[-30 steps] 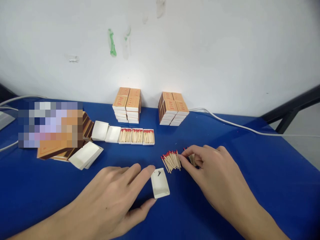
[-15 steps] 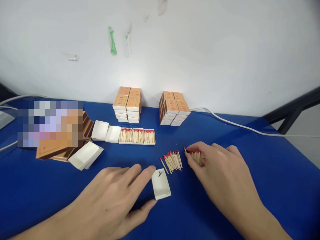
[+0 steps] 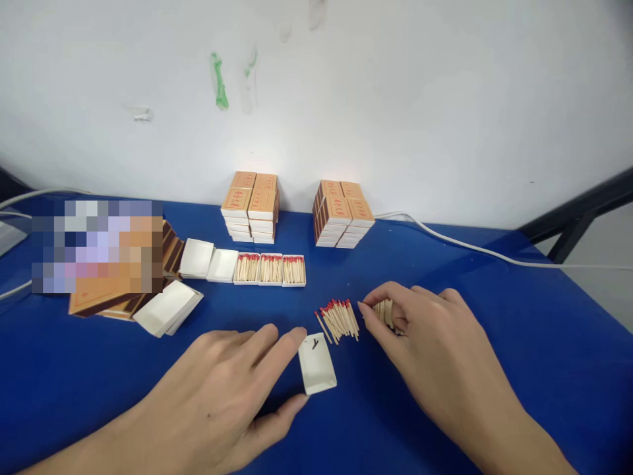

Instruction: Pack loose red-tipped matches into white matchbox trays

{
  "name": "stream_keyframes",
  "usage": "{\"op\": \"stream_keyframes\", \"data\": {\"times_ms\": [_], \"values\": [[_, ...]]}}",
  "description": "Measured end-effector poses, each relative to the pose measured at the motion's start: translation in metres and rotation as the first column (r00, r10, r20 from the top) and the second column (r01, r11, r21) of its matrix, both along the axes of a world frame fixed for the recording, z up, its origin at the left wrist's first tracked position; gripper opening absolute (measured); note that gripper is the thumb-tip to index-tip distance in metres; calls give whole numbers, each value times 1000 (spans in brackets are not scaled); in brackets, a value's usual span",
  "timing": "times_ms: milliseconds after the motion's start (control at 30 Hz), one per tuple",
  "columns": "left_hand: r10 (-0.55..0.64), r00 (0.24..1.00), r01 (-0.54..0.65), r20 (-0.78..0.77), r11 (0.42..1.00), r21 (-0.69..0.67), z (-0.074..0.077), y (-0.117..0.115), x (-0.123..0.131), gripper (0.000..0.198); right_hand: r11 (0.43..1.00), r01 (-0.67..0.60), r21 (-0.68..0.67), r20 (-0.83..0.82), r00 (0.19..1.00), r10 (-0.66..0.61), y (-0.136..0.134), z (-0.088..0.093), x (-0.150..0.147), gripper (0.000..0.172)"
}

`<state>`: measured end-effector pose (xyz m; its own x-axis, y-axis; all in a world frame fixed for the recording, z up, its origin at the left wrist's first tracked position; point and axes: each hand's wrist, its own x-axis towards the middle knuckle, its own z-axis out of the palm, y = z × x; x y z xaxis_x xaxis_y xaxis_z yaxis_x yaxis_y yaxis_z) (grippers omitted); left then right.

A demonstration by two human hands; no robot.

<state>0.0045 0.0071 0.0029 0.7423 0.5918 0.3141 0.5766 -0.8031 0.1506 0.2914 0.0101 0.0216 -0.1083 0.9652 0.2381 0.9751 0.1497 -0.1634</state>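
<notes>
My left hand [image 3: 237, 389] grips an empty white matchbox tray [image 3: 317, 363] by its left end, index finger at the upper corner and thumb at the lower. A black mark shows inside the tray. Just beyond it, a loose pile of red-headed matches [image 3: 339, 320] lies on the table. To the right of that pile my right hand [image 3: 435, 349] is closed, thumb and index fingertip together. Several matches [image 3: 384, 311] show behind its thumb, partly hidden by the fingers.
Three trays filled with matches [image 3: 270, 269] stand in a row beside empty white trays [image 3: 222, 265]. Two stacks of orange matchboxes [image 3: 250, 208] sit near the wall. More orange boxes [image 3: 99, 300] lie at left, partly blurred out. A white cable [image 3: 459, 247] crosses the right side.
My right thumb and index finger have closed together, and the match at their tips is out of sight. The heads of the matches in that hand are now covered. My left hand keeps its grip.
</notes>
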Motion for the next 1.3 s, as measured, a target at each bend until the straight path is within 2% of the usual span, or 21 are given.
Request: {"op": "stream_keyframes", "data": {"times_ms": [133, 267, 500, 633, 733, 867, 1033, 1133, 1300], "values": [[3, 1000, -3, 25, 1000, 13, 0, 1, 0, 45, 993, -5, 120, 142, 990, -12, -1, -4, 2, 23], [-4, 1000, 4, 11, 1000, 9, 0, 1, 0, 44, 993, -13, 115, 163, 987, -6, -1, -5, 2, 23], [-2, 1000, 2, 12, 1000, 18, -1, 1, 0, 45, 997, 55, -50, 57, 997, -52, -5, -2, -1, 25], [-1, 1000, 1, 16, 1000, -1, -2, 3, 0, 45, 989, 22, -145, -44, 999, -29, -6, 4, 1, 24], [-6, 1000, 6, 12, 1000, 4, -1, 3, 0, 45, 997, 16, -73, -52, 998, -19, -5, 6, 4, 26], [-1, 1000, 1, 8, 1000, 19, 0, 2, -1, 45, 995, 42, 85, 103, 993, -51, -3, 2, 7, 23], [-2, 1000, 2, 9, 1000, 15, 0, 1, 0, 44, 994, -2, 107, 151, 988, -15, -4, -3, 4, 16], [4, 1000, -4, 3, 1000, 13, 0, 0, 0, 45, 996, -19, 83, 120, 993, 9, -4, -4, 1, 16], [7, 1000, -8, 13, 999, 37, -2, 0, 0, 45, 998, 38, -42, 44, 998, -36, -3, -5, -1, 20]]}}
